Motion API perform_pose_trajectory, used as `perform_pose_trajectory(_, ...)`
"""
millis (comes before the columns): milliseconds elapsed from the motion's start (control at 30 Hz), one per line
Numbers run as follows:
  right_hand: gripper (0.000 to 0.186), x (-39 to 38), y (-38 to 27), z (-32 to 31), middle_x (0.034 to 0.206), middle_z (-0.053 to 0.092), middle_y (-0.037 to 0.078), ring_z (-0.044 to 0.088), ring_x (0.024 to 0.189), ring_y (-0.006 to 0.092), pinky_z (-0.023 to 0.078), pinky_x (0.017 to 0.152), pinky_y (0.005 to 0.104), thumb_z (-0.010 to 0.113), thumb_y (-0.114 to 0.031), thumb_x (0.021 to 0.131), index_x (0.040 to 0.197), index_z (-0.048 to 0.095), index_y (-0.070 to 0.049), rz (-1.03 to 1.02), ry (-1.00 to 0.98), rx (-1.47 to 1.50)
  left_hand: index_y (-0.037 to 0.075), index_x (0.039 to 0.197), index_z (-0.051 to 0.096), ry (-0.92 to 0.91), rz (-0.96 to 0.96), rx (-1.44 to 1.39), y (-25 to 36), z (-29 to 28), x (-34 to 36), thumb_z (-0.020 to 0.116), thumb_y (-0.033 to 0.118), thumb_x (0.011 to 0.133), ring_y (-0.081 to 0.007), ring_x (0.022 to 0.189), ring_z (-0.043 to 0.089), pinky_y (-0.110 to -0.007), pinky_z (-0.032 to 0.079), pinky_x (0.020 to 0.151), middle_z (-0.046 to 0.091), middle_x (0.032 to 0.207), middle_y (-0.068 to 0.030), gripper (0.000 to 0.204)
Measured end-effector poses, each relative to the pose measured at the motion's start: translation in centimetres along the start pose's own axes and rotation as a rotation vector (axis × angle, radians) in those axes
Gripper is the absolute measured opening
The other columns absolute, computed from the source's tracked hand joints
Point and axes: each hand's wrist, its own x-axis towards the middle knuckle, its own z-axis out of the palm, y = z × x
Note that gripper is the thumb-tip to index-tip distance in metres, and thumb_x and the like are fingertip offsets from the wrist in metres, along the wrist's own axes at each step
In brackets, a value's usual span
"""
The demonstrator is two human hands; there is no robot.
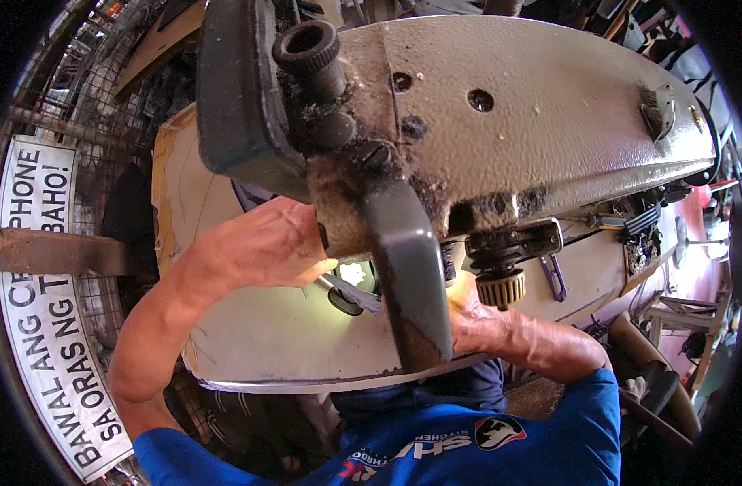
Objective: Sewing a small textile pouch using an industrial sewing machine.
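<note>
A large industrial sewing machine, its grey housing dusty and stained, fills the upper middle and hides much of both hands. My left hand reaches in from the left beneath the machine's head; its fingers are mostly hidden behind the housing. Close by its fingertips lies a dark grey, flat strip-like piece, beside a brightly lit patch on the work surface. My right hand is on the other side, behind the machine's dark curved guard and near a ribbed brass-coloured knob. Its fingers are hidden too, so what either hand holds does not show.
A worn white tabletop with a curved front edge spreads under the machine. On its right lie a purple-grey metal tool and several other tools and dark parts. Wire mesh and a printed sign stand at the left.
</note>
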Motion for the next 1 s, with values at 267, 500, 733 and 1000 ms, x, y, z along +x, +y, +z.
perform_pose_trajectory(267, 0.025, 0.6, -0.2, -0.4, 0.095, 0.059, 0.012, 0.062, 0.072, 0.0219, 0.053, 0.057, 0.0334, 0.062, -0.016, 0.075, 0.098, 0.060, -0.006, 0.046, -0.016, 0.090, 0.008, 0.097, 0.062, -0.161, -0.293, 0.043, -0.2, 0.3, -0.4, 0.064, 0.009, 0.086, -0.0277, 0.085, 0.064, -0.036, 0.052, 0.078, 0.065, 0.093, -0.0091, 0.011)
perform_pose_trajectory(500, 0.042, 0.8, -0.3, -1.3, 0.094, 0.064, 0.011, 0.067, 0.078, 0.0236, 0.058, 0.065, 0.0347, 0.063, -0.011, 0.074, 0.116, 0.062, -0.001, -0.018, -0.074, -0.047, 0.005, 0.098, 0.062, 0.200, 0.210, 0.596, -1.7, 4.6, -1.3, 0.061, 0.007, 0.083, -0.0241, 0.091, 0.063, -0.035, 0.051, 0.083, 0.063, 0.099, -0.0079, 0.015)
perform_pose_trajectory(733, 0.036, 0.8, -0.6, -1.0, 0.115, 0.063, 0.016, 0.064, 0.108, 0.0338, 0.054, 0.093, 0.0456, 0.060, -0.011, 0.080, 0.115, 0.061, -0.002, 0.070, -0.170, -0.048, 0.003, 0.104, 0.065, 0.298, 0.192, 0.505, -0.6, 3.7, -0.8, 0.062, 0.013, 0.075, -0.0263, 0.085, 0.063, -0.039, 0.052, 0.073, 0.062, 0.104, -0.0096, 0.030)
perform_pose_trajectory(1000, 0.033, 0.9, -0.6, -1.1, 0.109, 0.065, 0.017, 0.065, 0.105, 0.0341, 0.054, 0.090, 0.0468, 0.064, -0.009, 0.078, 0.111, 0.062, -0.001, 0.076, -0.184, 0.015, 0.004, 0.099, 0.065, 0.302, 0.234, 0.551, 0.1, 3.0, -0.3, 0.061, 0.011, 0.075, -0.0242, 0.082, 0.061, -0.037, 0.050, 0.069, 0.060, 0.096, -0.0077, 0.025)
